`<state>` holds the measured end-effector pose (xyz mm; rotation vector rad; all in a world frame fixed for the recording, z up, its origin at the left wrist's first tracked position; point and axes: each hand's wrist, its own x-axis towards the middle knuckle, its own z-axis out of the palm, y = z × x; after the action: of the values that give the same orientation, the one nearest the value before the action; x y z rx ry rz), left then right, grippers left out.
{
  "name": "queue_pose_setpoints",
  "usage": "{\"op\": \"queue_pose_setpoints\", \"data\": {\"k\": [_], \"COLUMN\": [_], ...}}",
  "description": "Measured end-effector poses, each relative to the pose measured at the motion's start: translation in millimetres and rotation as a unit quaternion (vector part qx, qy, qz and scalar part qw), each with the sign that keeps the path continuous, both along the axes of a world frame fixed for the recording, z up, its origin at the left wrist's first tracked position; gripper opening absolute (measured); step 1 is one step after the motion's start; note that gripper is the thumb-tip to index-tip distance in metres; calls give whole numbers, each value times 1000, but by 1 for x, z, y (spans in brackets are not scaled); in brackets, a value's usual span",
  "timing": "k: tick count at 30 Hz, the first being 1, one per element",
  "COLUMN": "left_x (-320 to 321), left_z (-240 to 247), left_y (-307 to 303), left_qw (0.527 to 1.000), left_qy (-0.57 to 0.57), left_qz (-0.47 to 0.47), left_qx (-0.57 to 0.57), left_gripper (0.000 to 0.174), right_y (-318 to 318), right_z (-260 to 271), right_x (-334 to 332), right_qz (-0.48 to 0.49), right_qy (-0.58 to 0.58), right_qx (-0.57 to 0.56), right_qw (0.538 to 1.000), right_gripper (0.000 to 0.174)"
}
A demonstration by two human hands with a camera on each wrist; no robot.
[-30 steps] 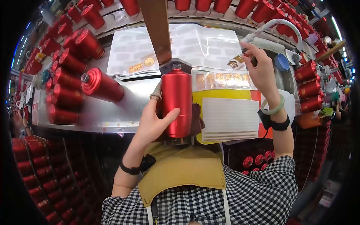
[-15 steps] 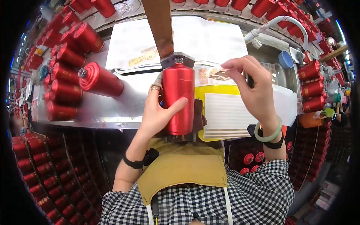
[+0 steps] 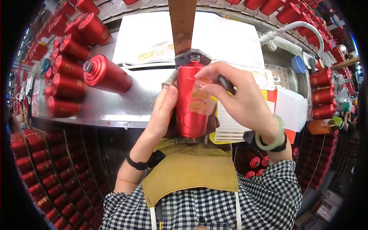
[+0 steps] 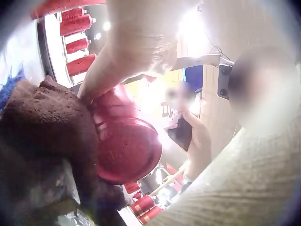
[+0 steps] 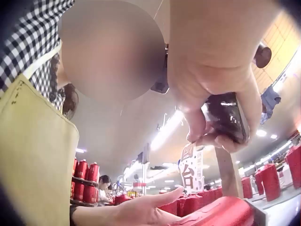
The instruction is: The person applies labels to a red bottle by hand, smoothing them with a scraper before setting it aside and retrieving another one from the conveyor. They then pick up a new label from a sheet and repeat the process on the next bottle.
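Observation:
A red metallic bottle (image 3: 188, 103) lies on a stand, its neck against a dark bracket (image 3: 197, 53). Along its left side rests my left hand (image 3: 163, 109), the thumb off the bottle's front. My right hand (image 3: 243, 97) pinches a clear film with gold and red print (image 3: 203, 101) over the bottle's right side; whether it touches is unclear. A dark, shiny object (image 5: 225, 115) sits in that palm, and red characters show on the film (image 5: 188, 172) in the right wrist view. The left wrist view shows the bottle's round base (image 4: 127, 153) beside brown cloth (image 4: 47, 117).
Another red bottle (image 3: 107, 74) lies at the left, near grouped bottles (image 3: 69, 86). A wooden bar (image 3: 183, 27) rises behind the bracket. White sheets (image 3: 230, 42) cover the table's back. At the right are striped paper (image 3: 234, 124), a sink with a white faucet (image 3: 299, 25) and a blue cup (image 3: 298, 64).
My right hand has come from the sheets at the right to the bottle, carrying the printed film. My left thumb has moved from the bottle's front to its left side.

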<state>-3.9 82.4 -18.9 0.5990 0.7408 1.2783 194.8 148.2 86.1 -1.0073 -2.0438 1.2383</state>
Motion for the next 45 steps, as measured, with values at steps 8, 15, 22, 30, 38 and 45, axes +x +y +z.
{"op": "queue_pose_setpoints", "data": {"k": [8,15,22,30,38,45], "left_x": [12,15,15,16,18,20], "left_z": [8,10,11,6,5,8], "left_y": [0,1,-1,-1,-3,-2], "left_qw": [966,975,974,976,981,979], "left_qy": [250,216,214,208,189,198], "left_qz": [20,17,21,20,29,36], "left_qx": [69,53,66,60,37,39], "left_gripper": [88,87,94,97,95,94], "right_y": [18,20,20,17,17,19], "right_z": [-42,-45,-46,-51,-51,-51], "right_x": [-14,-20,-17,-21,-24,-25], "right_qz": [-31,-90,-101,-116,-119,-126], "right_qy": [-15,44,51,71,67,68], "right_qx": [151,17,-3,-19,1,3], "right_qw": [988,995,994,991,991,990], "right_gripper": [20,25,28,28,27,26]}}
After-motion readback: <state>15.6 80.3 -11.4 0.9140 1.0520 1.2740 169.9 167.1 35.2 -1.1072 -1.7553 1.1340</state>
